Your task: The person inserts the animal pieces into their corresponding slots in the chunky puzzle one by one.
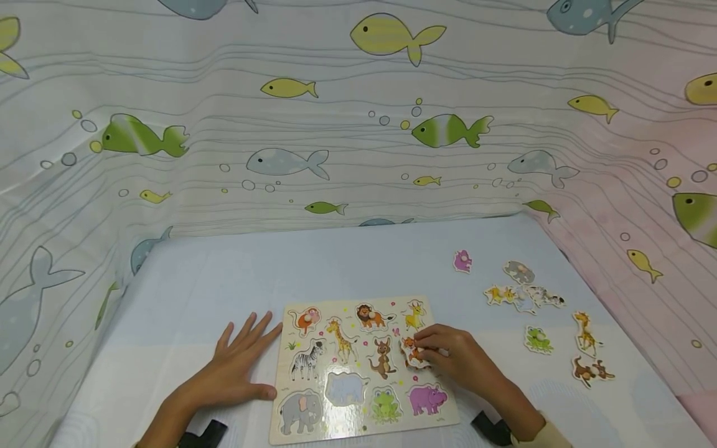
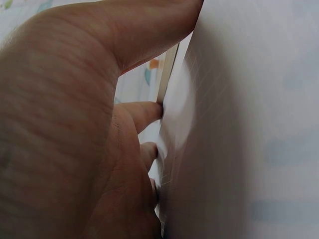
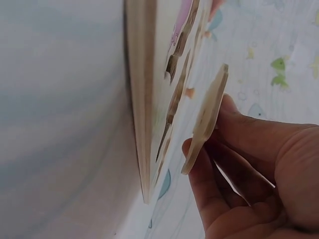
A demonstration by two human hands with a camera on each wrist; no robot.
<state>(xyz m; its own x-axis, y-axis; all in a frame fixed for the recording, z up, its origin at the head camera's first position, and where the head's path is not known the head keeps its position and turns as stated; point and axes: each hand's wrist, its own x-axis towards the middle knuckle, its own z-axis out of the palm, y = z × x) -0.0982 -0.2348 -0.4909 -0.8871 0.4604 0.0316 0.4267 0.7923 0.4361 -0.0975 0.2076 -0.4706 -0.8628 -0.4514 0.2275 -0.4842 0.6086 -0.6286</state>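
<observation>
The tiger piece (image 1: 411,356), pinched by the right fingers (image 1: 435,334), could be dropped askew onto the puzzle board (image 1: 344,429) if that hold is loosened, while the left fingers (image 1: 259,348) are spread beside it.

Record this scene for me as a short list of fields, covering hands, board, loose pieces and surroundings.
Right hand: right hand pinches the orange animal piece between thumb and fingers
Held piece position: above the right side of the board, clear of its surface
Left hand: left hand beside the board's left edge, fingers spread
Board: wooden, printed with animals
Loose pieces: right of the board, including the purple piece, frog piece and giraffe piece
Surface: pale table
Backdrop: fish-printed cloth
</observation>
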